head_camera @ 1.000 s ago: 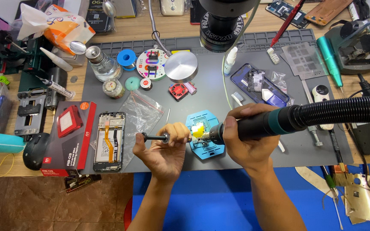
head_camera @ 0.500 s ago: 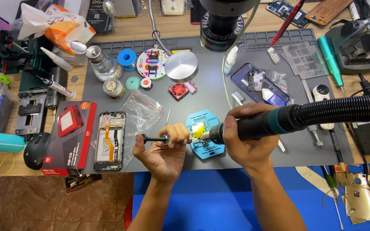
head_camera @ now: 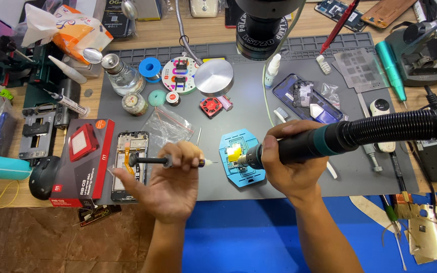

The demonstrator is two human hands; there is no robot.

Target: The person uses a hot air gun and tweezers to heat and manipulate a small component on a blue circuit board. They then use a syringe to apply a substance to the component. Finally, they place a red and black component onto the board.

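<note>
My left hand (head_camera: 170,182) grips a slim black-handled tool (head_camera: 165,161) held level, its tip pointing right toward a blue holder plate (head_camera: 241,156) on the grey mat (head_camera: 259,106). A small yellow-taped part (head_camera: 234,151) sits on that plate. My right hand (head_camera: 285,164) is wrapped around a thick black and teal hot-air handle (head_camera: 304,144) with a ribbed black hose (head_camera: 405,126) trailing right. Its nozzle points left at the yellow part, close above the plate.
An opened phone (head_camera: 130,159) lies beside a red and black box (head_camera: 84,162) at the left. A clear plastic bag (head_camera: 165,126), a round metal disc (head_camera: 214,77), a small red fan (head_camera: 211,106), a glass bottle (head_camera: 122,76) and a microscope head (head_camera: 269,25) surround the plate.
My left hand has drawn back to the left, so the tool's tip now stands a little short of the blue plate. The right hand and the hot-air handle stay over the yellow part.
</note>
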